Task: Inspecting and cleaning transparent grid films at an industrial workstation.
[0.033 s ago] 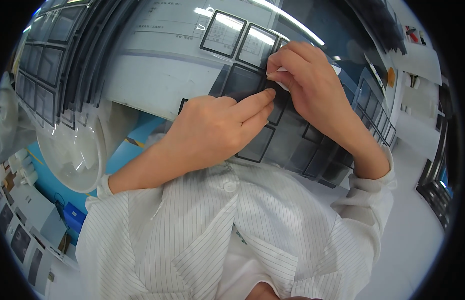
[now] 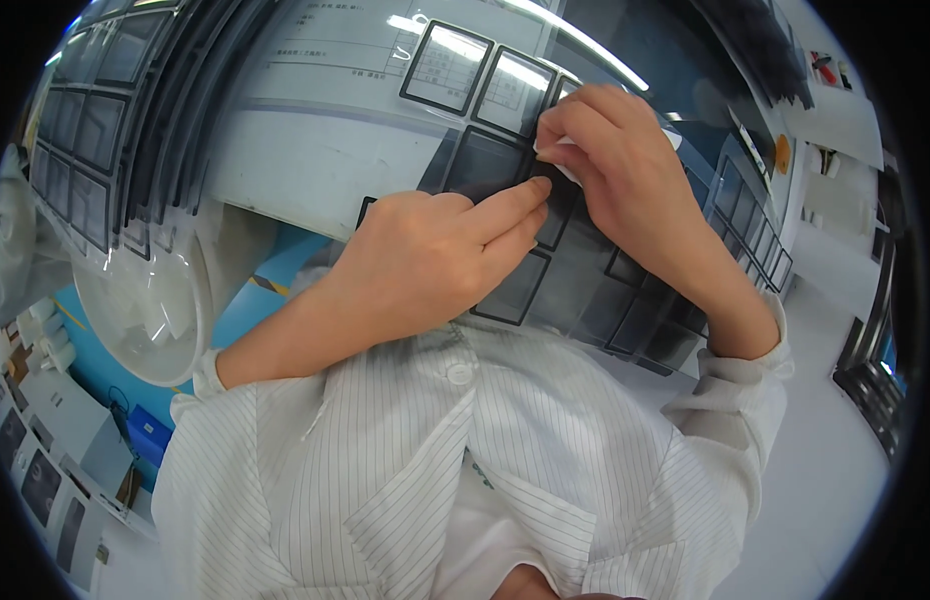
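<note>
A transparent sheet with dark-framed rectangular panes [image 2: 450,67] lies on the work surface before me. My left hand [image 2: 425,255] is laid over it, palm down. Its index and middle fingers are stretched out toward the right hand, while the others are hidden beneath. Just past those fingertips, my right hand [image 2: 625,165] is closed in a pinch, thumb against forefinger, close above the panes. A thin white piece [image 2: 569,173] shows under its fingers; whether it is cloth or paper I cannot tell. More panes [image 2: 512,290] extend below and right of my hands.
Several similar framed sheets [image 2: 95,130] stand in a row at the left. A printed paper [image 2: 335,60] lies at the far side, partly under the clear sheet. Below the table's left edge is a white round tub [image 2: 145,310]. Other framed sheets [image 2: 750,205] lie at the right.
</note>
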Tool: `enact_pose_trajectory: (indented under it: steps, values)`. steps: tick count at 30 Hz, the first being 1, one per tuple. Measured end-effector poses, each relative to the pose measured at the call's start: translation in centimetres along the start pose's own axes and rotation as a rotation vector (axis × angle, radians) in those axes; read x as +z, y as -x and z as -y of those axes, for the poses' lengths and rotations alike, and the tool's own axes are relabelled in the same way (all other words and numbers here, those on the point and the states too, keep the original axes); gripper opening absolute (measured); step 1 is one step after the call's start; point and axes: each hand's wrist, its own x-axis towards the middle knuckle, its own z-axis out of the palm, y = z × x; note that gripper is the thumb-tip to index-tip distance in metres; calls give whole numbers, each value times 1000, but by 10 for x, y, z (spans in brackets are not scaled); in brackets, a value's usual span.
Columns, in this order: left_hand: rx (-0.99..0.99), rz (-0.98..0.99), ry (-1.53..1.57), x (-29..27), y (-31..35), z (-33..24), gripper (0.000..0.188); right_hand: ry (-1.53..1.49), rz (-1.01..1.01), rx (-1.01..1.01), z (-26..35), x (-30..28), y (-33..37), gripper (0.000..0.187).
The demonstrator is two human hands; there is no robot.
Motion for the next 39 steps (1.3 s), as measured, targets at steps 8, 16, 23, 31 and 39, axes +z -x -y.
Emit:
enact_pose_trajectory:
  steps: [8, 16, 23, 31, 39]
  values:
    - [-18, 16, -5, -1, 0, -1, 22, -45, -21, 99, 0, -13, 7, 11]
    - [24, -67, -12, 4, 2, 2, 15, 12, 53, 1, -7, -9, 1, 13]
    - [50, -33, -55, 0, 1, 2, 20, -52, 31, -77, -9, 5, -16, 13]
    - [35, 21, -46, -3, 2, 3, 23, -51, -44, -170, -2, 26, -51, 13]
    - [20, 23, -55, -4, 3, 0, 21, 9, 85, -6, 3, 2, -23, 11]
